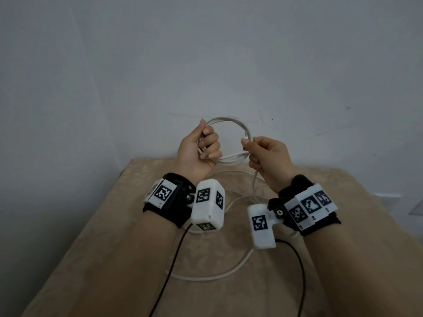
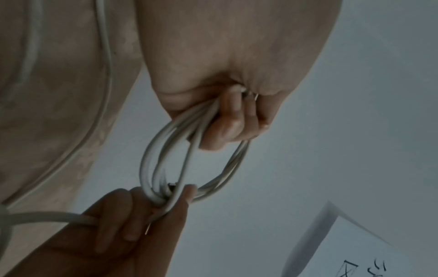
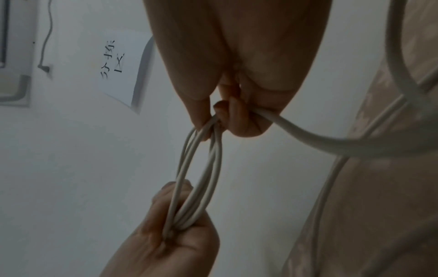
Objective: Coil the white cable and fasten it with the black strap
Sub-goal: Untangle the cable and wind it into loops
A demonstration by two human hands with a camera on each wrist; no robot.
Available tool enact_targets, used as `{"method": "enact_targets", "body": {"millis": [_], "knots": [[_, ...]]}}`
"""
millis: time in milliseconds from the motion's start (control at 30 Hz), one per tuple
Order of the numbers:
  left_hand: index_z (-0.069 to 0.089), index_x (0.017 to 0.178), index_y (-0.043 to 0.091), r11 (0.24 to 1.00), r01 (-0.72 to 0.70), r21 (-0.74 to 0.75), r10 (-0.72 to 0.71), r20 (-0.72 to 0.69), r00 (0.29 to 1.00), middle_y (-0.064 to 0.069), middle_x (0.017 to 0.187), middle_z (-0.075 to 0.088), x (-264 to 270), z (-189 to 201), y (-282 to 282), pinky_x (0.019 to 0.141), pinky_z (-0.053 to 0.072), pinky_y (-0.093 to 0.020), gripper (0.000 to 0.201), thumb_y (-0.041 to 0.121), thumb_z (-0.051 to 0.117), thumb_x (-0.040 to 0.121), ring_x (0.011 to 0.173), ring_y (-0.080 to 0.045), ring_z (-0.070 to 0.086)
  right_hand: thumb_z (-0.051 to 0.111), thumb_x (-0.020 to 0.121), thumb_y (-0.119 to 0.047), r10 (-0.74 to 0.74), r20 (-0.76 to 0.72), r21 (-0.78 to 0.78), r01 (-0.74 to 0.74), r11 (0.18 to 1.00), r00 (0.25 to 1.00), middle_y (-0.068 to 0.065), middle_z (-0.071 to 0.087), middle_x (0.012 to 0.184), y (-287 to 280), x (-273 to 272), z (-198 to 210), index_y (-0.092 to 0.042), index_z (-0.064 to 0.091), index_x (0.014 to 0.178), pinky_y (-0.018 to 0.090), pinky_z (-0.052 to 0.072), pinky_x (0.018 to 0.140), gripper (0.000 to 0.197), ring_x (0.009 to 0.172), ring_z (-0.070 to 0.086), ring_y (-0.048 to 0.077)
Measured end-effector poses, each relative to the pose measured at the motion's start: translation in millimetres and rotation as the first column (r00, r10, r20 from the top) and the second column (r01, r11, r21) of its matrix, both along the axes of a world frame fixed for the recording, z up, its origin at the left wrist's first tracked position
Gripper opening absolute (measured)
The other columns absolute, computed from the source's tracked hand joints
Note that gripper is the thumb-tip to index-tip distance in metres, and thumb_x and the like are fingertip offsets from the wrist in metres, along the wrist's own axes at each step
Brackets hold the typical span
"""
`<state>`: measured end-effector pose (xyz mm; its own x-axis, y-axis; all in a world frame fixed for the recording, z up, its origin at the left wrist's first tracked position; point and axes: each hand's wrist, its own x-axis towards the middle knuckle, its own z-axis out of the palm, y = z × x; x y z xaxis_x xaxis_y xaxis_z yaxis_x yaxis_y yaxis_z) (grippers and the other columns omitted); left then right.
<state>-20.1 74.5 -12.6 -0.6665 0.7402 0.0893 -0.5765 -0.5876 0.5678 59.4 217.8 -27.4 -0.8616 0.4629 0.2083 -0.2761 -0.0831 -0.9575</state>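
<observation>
Both forearms reach forward, raised side by side, each wrist in a black band. The left hand [image 1: 198, 149] is palm up, fingers curled closed. The right hand [image 1: 268, 158] faces it, thumb and fingers pinched together.

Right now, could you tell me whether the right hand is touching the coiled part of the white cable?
Touching. In the left wrist view, the right hand pinches the white cable where its loops bunch together; the head view agrees.

Beige patterned tablecloth [image 1: 114, 259] fills lower frame; plain pale wall [image 1: 206, 53] above. Paper sheet with handwriting [image 3: 118, 63] upper left in right wrist view, possibly taped to wall.
</observation>
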Motion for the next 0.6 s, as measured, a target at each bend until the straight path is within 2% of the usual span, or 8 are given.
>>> {"method": "enact_targets", "body": {"millis": [100,167,267,400,533,600], "knots": [[0.044,0.062,0.017,1.000,-0.015,-0.002,0.015,-0.005,1.000,0.006,0.040,0.028,-2.5,1.7,-5.1,0.029,0.015,-0.017,0.045,0.038,0.033,0.100,0.025,-0.006,0.020,0.065,0.087,-0.007,0.029,0.035,0.087,-0.032,0.996,0.999,0.005,0.050,0.062,-0.4,2.4,0.9,-0.007,0.060,0.075,0.019,0.030,0.042,0.014,0.045,0.033,0.009],[0.042,0.063,0.018,0.999,-0.049,0.012,0.049,-0.005,0.999,0.006,0.039,0.028,-2.0,3.9,-6.7,0.030,0.012,-0.017,0.044,0.039,0.032,0.100,0.031,-0.007,0.009,0.066,0.086,-0.009,0.053,0.052,0.132,-0.059,0.989,0.997,0.006,0.058,0.066,-0.5,3.4,1.7,-0.006,0.060,0.081,0.021,0.032,0.042,0.009,0.044,0.036,0.009],[0.041,0.059,0.018,0.993,-0.105,0.045,0.104,0.014,0.994,0.007,0.037,0.026,-4.0,6.6,-10.4,0.028,0.010,-0.017,0.050,0.043,0.031,0.100,0.038,-0.008,0.003,0.071,0.083,-0.018,0.075,0.128,0.238,-0.104,0.966,0.989,0.001,0.056,0.066,1.2,5.9,1.2,-0.007,0.063,0.089,0.022,0.036,0.045,0.015,0.043,0.041,0.007],[0.043,0.051,0.018,0.984,-0.160,0.082,0.159,0.021,0.987,0.006,0.035,0.026,-13.7,8.8,-21.5,0.027,0.009,-0.018,0.056,0.043,0.031,0.100,0.038,-0.008,0.002,0.076,0.077,-0.022,0.063,0.207,0.395,-0.142,0.908,0.976,0.004,0.053,0.069,9.9,13.5,2.6,-0.013,0.071,0.091,0.021,0.040,0.050,0.018,0.048,0.044,0.007],[0.043,0.048,0.018,0.972,-0.207,0.111,0.204,0.030,0.978,0.005,0.033,0.027,-24.3,11.7,-37.0,0.025,0.010,-0.018,0.058,0.039,0.031,0.101,0.037,-0.008,0.002,0.076,0.076,-0.007,-0.006,0.146,0.447,-0.060,0.893,0.989,0.002,0.055,0.069,28.4,20.2,6.3,-0.014,0.070,0.088,0.016,0.045,0.056,0.015,0.053,0.051,0.005],[0.042,0.049,0.018,0.968,-0.234,0.096,0.232,0.031,0.972,0.006,0.033,0.026,-24.7,12.5,-38.8,0.026,0.009,-0.018,0.056,0.038,0.032,0.101,0.037,-0.008,0.002,0.075,0.076,-0.002,-0.013,0.142,0.459,-0.054,0.887,0.990,0.000,0.062,0.076,34.8,21.5,6.9,-0.015,0.069,0.088,0.017,0.050,0.068,0.018,0.065,0.060,0.006]]}}
